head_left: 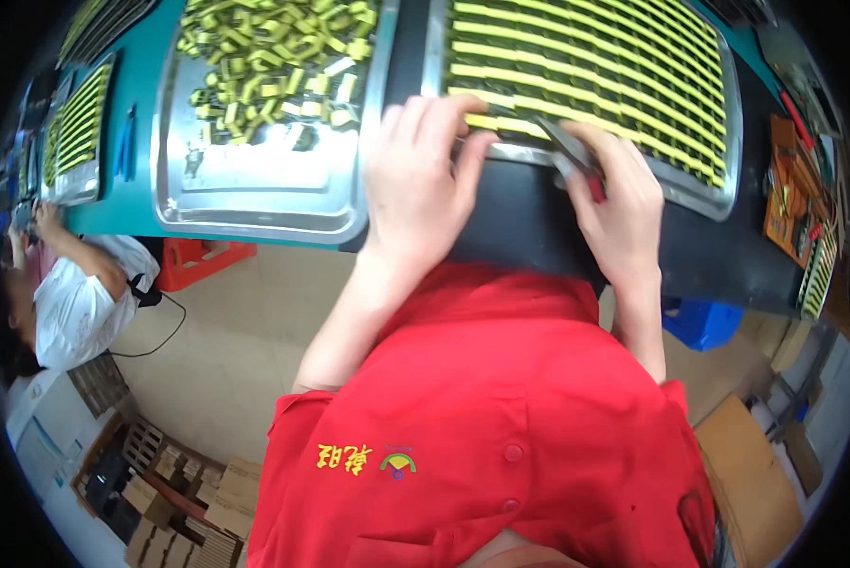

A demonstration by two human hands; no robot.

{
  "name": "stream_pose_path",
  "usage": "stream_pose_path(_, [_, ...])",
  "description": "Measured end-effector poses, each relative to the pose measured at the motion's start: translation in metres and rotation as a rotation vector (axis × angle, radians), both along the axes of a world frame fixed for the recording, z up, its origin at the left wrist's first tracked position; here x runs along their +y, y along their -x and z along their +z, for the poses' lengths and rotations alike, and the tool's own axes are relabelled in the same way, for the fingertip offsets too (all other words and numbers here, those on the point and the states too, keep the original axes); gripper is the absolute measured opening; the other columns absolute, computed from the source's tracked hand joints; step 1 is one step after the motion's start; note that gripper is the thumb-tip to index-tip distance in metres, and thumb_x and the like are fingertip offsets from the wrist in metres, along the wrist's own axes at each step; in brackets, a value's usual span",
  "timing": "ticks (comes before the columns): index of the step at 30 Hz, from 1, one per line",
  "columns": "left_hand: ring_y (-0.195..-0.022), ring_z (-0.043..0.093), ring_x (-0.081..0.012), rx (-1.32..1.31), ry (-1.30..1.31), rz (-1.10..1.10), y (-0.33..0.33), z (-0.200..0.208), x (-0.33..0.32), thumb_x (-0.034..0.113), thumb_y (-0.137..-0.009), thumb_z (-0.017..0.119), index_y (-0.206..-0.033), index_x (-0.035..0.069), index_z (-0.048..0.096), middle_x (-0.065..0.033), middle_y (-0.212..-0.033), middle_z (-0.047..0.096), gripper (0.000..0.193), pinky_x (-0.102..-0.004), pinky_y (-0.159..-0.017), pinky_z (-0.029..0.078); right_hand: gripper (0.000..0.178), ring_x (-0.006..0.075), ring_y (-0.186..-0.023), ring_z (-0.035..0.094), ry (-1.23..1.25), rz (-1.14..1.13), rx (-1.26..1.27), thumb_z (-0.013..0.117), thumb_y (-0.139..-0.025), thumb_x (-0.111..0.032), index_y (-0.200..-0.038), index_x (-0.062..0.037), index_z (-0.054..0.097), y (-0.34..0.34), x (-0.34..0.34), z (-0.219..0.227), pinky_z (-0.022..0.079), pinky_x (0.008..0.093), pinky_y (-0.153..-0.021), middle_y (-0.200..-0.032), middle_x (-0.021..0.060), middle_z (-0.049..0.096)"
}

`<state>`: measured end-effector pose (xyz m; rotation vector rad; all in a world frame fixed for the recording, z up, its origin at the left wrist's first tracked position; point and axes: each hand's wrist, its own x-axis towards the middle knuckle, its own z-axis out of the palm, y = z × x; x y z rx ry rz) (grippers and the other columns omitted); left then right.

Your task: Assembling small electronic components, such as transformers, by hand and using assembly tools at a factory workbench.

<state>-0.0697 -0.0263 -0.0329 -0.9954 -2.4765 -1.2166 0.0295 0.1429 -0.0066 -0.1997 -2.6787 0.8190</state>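
Observation:
My left hand (pixel 417 175) is at the near left corner of a metal tray (pixel 731 142) filled with rows of small yellow-and-black blocks (pixel 576 80). Its thumb and forefinger close around the end of the nearest row, at a yellow-and-black block (pixel 484 122); the fingers partly hide it. My right hand (pixel 619 194) grips what look like pliers (pixel 569 151), with grey metal jaws and a red grip. The jaws point up and left over the same front row, a little right of my left fingertips.
Left of me, a shallow metal tray (pixel 254 213) holds a loose heap of yellow blocks (pixel 273 66). Blue tweezers (pixel 125 142) lie on the green mat beside it. At far left a co-worker (pixel 89 293) reaches toward another filled tray (pixel 79 133). An orange-brown box (pixel 787 194) stands at right.

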Motion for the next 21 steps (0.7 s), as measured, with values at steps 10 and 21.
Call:
stream_pose_path(10, [-0.077, 0.055, -0.0263, -0.085, 0.118, 0.415, 0.019, 0.029, -0.094, 0.005, -0.081, 0.069, -0.101, 0.006, 0.059, -0.0099, -0.092, 0.06, 0.021, -0.037, -0.071, 0.046, 0.035, 0.0177, -0.073, 0.055, 0.391, 0.045, -0.015, 0.05, -0.081, 0.012, -0.111, -0.0014, 0.062, -0.047, -0.006, 0.01, 0.045, 0.0278, -0.064, -0.097, 0.0126, 0.063])
stream_pose_path(21, [-0.081, 0.061, -0.0218, -0.191, 0.178, 0.419, 0.019, 0.016, -0.089, 0.009, -0.084, 0.068, -0.11, 0.005, 0.06, -0.0093, -0.088, 0.063, 0.028, -0.0319, -0.072, 0.047, 0.03, 0.0145, -0.068, 0.054, 0.457, 0.137, -0.086, 0.053, -0.081, 0.009, -0.109, -0.0019, 0.06, -0.05, 0.001, -0.019, 0.043, 0.0264, -0.063, -0.086, 0.0084, 0.061])
